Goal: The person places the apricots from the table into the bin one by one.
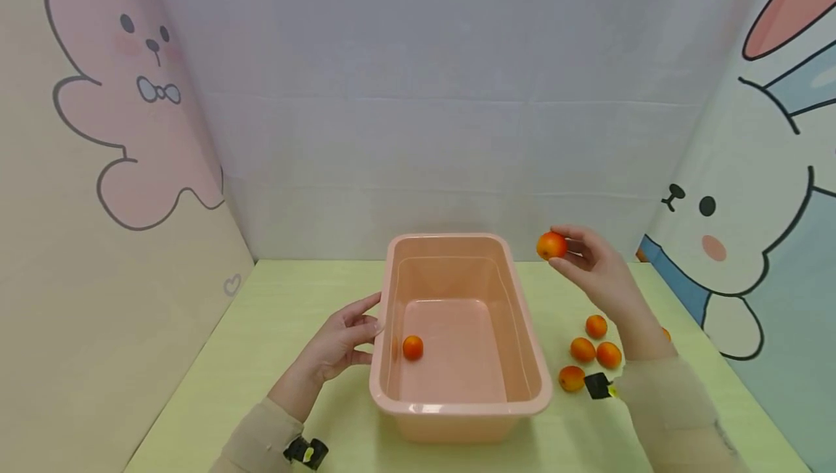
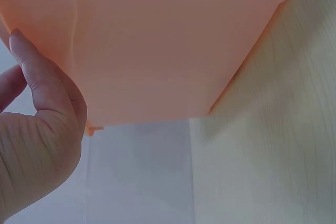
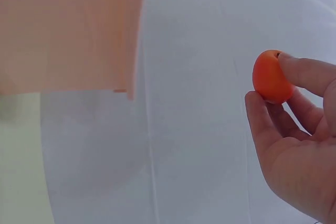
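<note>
A deep pink plastic basin [image 1: 460,409] stands on the table, with one small round orange-red fruit [image 1: 413,347] on its floor near the left wall. My left hand [image 1: 346,339] holds the basin's left rim from outside, the thumb at the lip; the left wrist view shows the thumb [image 2: 44,80] against the basin's outer side [image 2: 157,45]. Raised to the right of the basin, my right hand [image 1: 597,266] pinches another orange-red fruit [image 1: 551,246] between thumb and fingertips. The right wrist view shows a small dark dimple on this held fruit [image 3: 272,77].
Several more fruits [image 1: 583,350] lie on the table right of the basin, below my right forearm; one is partly hidden behind it. A white cloth wall [image 1: 444,110] closes off the back. Printed side panels [image 1: 738,270] stand left and right of the pale green table [image 1: 313,277].
</note>
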Motion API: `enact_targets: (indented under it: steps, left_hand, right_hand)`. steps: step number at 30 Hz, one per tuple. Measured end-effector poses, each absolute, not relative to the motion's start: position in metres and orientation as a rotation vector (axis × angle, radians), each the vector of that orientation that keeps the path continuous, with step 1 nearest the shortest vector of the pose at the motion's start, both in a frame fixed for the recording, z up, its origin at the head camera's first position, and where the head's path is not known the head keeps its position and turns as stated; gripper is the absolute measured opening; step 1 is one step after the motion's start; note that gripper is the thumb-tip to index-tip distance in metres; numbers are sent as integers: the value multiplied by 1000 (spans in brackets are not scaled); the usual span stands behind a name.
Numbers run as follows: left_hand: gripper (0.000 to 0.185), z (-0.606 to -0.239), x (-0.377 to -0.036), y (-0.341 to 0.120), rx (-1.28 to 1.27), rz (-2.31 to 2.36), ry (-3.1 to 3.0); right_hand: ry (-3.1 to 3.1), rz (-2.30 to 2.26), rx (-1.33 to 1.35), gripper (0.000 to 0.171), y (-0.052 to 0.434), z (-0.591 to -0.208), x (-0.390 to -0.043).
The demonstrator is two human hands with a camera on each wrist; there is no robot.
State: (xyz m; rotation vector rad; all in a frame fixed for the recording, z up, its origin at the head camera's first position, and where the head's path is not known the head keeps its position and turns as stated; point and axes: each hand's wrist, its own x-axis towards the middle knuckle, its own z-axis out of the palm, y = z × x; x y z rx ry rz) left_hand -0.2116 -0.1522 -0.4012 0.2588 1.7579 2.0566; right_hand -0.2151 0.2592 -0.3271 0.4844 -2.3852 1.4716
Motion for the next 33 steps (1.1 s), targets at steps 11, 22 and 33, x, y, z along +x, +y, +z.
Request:
enact_targets:
  steps: [11,22,33]
  left_hand:
    - [67,-401,-211,-152,258,2058,1755]
    - [66,-403,-212,-150,240,2057,1752]
    - [66,-401,-210,-151,244,2060,1748]
  right_hand:
    - [-2330,1635,666,46,218,-282,-241]
    - [-2395,1860,662,48,164,-280,-271]
    - [-2501,1848,609,45,123,-311,-296]
